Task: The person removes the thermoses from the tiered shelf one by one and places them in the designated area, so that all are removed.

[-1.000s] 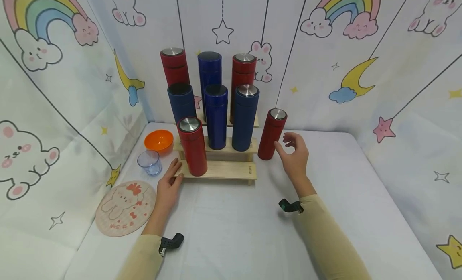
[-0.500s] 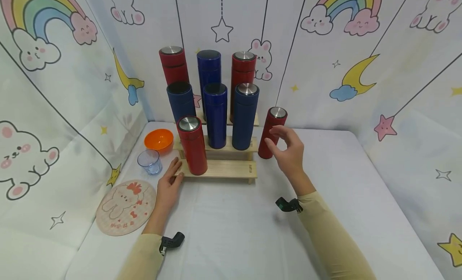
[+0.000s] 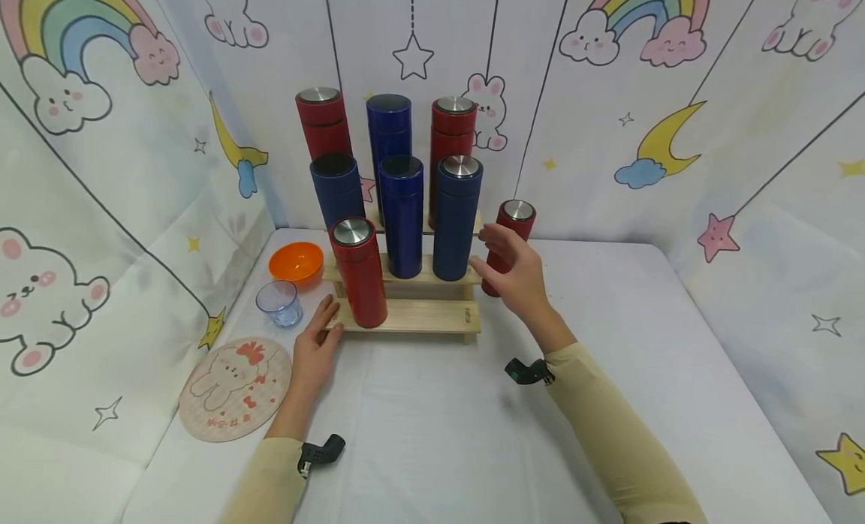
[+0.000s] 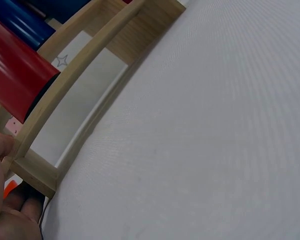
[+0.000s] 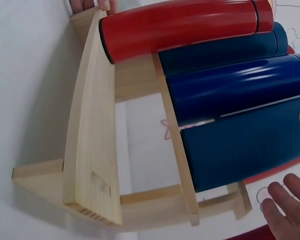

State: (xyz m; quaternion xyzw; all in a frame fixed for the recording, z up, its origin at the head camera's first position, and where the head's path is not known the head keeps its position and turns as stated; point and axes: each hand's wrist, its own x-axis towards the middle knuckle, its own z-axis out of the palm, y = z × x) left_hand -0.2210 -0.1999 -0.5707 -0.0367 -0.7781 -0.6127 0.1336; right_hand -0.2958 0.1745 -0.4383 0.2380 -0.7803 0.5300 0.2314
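A three-tier wooden rack (image 3: 432,317) holds several red and blue thermos flasks. My left hand (image 3: 314,355) holds the left end of its lowest shelf, thumb at the front edge, beside a red flask (image 3: 365,280). My right hand (image 3: 519,272) reaches toward the middle shelf's right end, fingers spread and thumb apart. Nearest to it is a navy flask (image 3: 458,224) with a steel lid; in the right wrist view the thumb overlaps this flask (image 5: 245,142), and contact cannot be told. Another red flask (image 3: 516,222) stands on the table behind the right hand, partly hidden.
Left of the rack sit an orange bowl (image 3: 296,263) and a clear bluish glass (image 3: 279,305). A round mat with a rabbit print (image 3: 233,389) lies nearer, beside the left forearm. Printed cloth walls (image 3: 595,126) enclose the white table (image 3: 432,434) at the back and sides.
My right hand has moved left, from beside the standalone red flask, across its front, toward the navy flask. The left hand and the flasks have stayed in place.
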